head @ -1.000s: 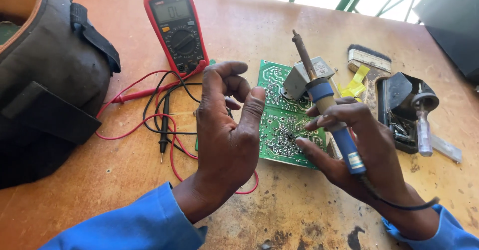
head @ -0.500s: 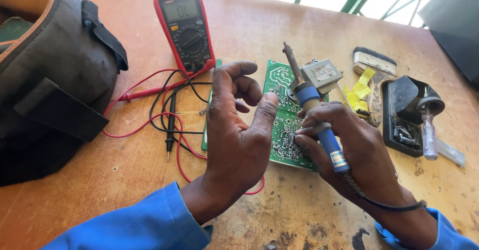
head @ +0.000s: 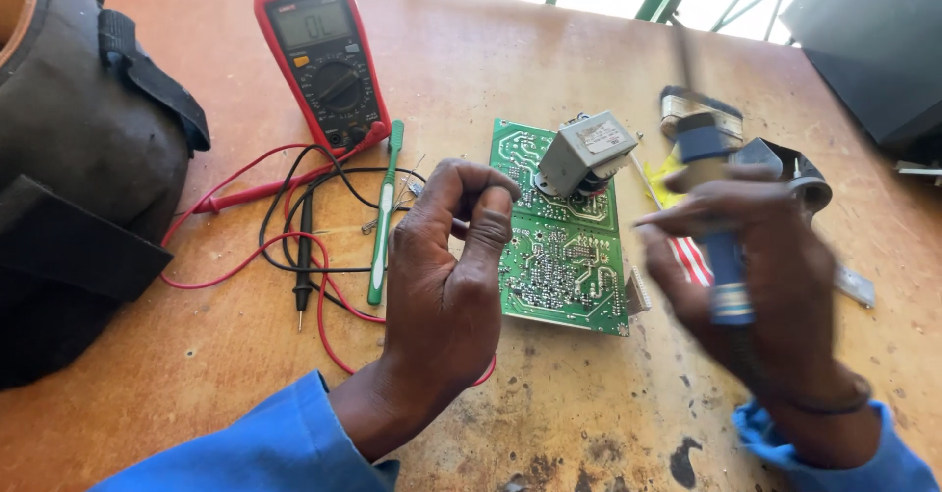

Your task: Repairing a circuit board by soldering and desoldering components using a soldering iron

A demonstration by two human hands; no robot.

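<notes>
**Soldering iron raised over the green board**

The step in hand looks like solder work on the green circuit board (head: 564, 247), which lies flat near the table's centre with a grey transformer (head: 586, 152) resting at its twelve o'clock end. To do this well, I judge that the iron's tip should come down slowly onto a single joint, with the board steadied first and fingers kept away from the hot shaft.

The right hand (head: 760, 286), at three o'clock from the board, is closed around the blue handle of the soldering iron (head: 711, 198), thumb and fingers wrapped tight. The hand is blurred, and the iron's shaft points up toward twelve o'clock, well apart from the board.

The left hand (head: 451, 286) hovers at the board's nine o'clock edge, its fingers curled inward and thumb near the fingertips. Whether it pinches anything I cannot tell; nothing shows between them.

At nine o'clock from that hand lie a green toothbrush (head: 386, 207) and red and black probe leads (head: 285, 247), running to a red multimeter (head: 324, 60) at eleven o'clock.
</notes>
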